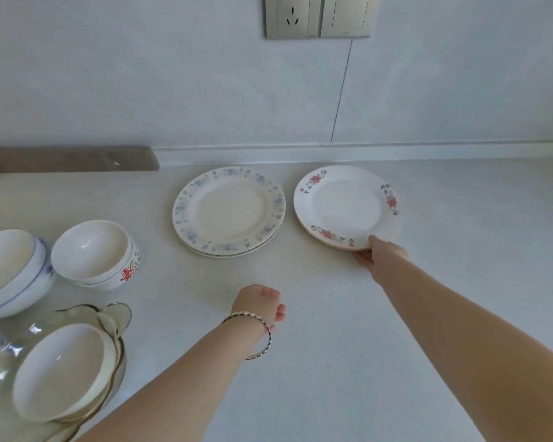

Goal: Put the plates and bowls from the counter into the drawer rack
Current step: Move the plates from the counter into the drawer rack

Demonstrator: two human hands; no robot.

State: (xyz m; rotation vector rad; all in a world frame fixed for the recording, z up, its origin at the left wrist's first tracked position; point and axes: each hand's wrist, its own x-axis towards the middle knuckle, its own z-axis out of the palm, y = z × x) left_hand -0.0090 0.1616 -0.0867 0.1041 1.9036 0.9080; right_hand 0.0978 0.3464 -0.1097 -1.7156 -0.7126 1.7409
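A stack of white plates with pink flowers (345, 205) lies on the counter at the right. My right hand (380, 253) grips its near rim, thumb on top and fingers underneath. To its left lies a stack of plates with a blue flower border (229, 210). My left hand (262, 303), a bangle on its wrist, hovers over the bare counter with fingers loosely curled and holds nothing. At the left stand stacked small bowls with a red flower (93, 252), a blue-rimmed bowl (10, 269), and white bowls inside a glass dish (64, 368). The drawer rack is out of view.
The white counter (332, 346) runs to a tiled wall with a socket and switch panel (320, 15). A dark wooden board (71, 158) lies along the wall at the back left.
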